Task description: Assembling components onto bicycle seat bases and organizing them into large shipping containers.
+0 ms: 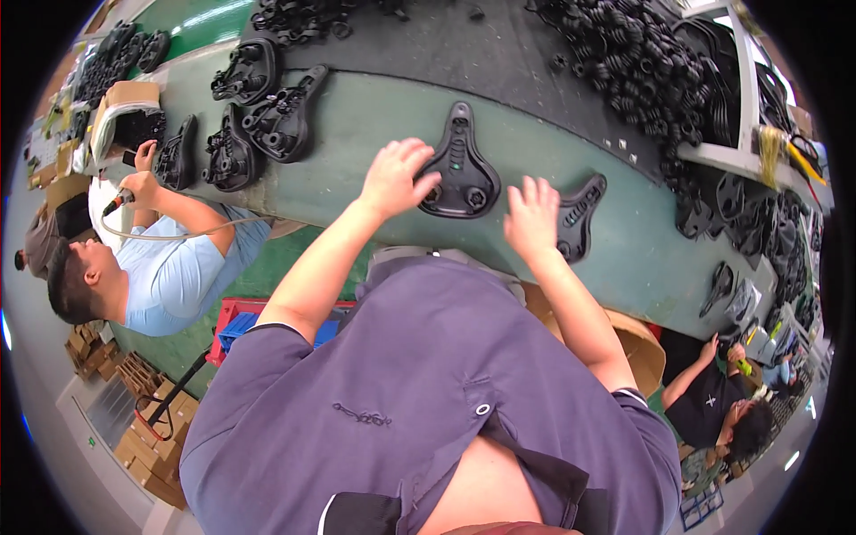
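Note:
A black bicycle saddle lies underside up on the green tabletop in front of me, its narrow nose pointing away. My left hand is at its left edge, thumb and fingers apart, the fingertips at or just over the rim. Right of the saddle, my right hand is open with its fingers stretched forward, and I see nothing held in it. Just beyond that hand lies a second black saddle, partly hidden by the fingers.
Several black saddles lie to the left. Behind the green tabletop runs a dark belt-like surface, with a heap of black ring-like parts at far right. A co-worker holds a tool at left; another person works at right.

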`<control>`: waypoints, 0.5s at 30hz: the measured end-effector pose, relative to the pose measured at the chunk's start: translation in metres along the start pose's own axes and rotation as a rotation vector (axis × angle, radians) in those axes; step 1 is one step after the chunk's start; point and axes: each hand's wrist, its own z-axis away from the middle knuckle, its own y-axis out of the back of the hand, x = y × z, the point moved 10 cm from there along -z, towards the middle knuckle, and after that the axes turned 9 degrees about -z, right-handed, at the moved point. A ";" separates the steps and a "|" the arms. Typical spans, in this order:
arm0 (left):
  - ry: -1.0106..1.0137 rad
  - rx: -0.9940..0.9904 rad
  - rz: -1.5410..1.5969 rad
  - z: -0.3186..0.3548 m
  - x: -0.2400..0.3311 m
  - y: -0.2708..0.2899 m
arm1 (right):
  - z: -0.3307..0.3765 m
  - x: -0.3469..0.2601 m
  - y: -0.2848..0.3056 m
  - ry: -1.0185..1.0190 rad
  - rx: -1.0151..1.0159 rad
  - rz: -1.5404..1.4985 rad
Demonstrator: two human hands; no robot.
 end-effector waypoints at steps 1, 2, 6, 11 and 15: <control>0.012 0.108 -0.022 -0.014 -0.022 0.016 | 0.009 0.020 -0.010 -0.075 -0.060 0.124; 0.081 0.186 -0.056 -0.025 -0.055 0.030 | 0.012 0.030 -0.013 -0.106 -0.152 0.067; 0.235 0.443 -0.123 -0.084 -0.199 0.082 | 0.020 0.065 -0.024 -0.051 -0.300 0.092; 0.653 0.432 -0.158 -0.145 -0.411 0.115 | 0.025 0.096 0.013 -0.184 -0.032 0.027; 0.830 0.327 -0.210 -0.198 -0.544 0.129 | 0.063 0.083 0.017 -0.324 -0.040 -0.067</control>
